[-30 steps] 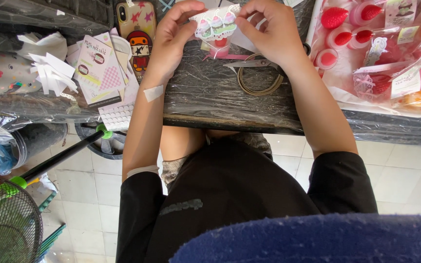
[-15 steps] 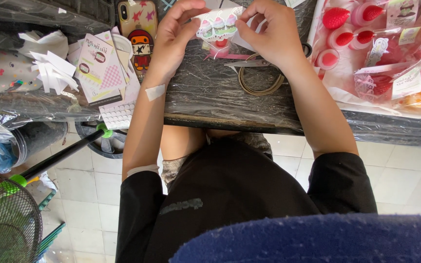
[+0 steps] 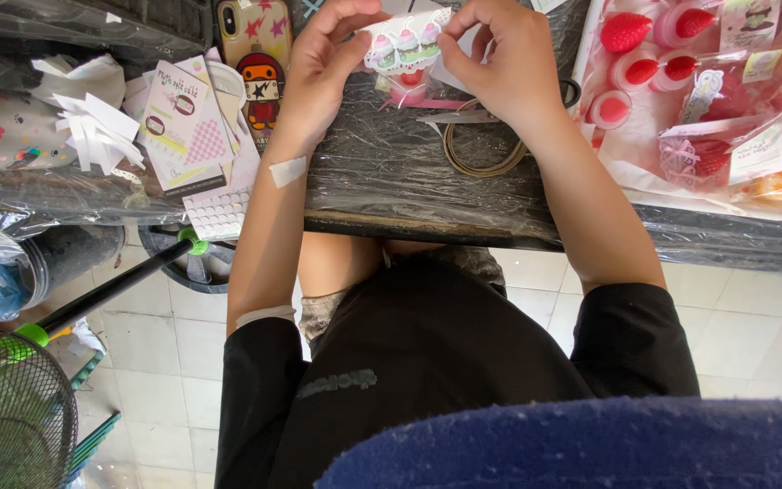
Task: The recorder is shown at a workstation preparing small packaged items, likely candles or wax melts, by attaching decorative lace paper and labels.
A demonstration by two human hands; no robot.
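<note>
At nine o'clock, paper scraps (image 3: 92, 131) and cards (image 3: 183, 118) lie on the desk (image 3: 391, 190), a phone (image 3: 258, 54) beside them. At twelve o'clock, the left hand (image 3: 323, 68) and right hand (image 3: 500, 63) both pinch a cupcake sticker sheet (image 3: 405, 45) between them, above the desk. At two o'clock sits a tray (image 3: 644, 172) of strawberry trinkets (image 3: 626, 32).

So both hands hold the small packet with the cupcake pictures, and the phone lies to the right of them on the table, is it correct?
Not quite. In the head view the phone lies left of the hands, not right. Both the left hand and right hand do hold the cupcake packet.
</note>
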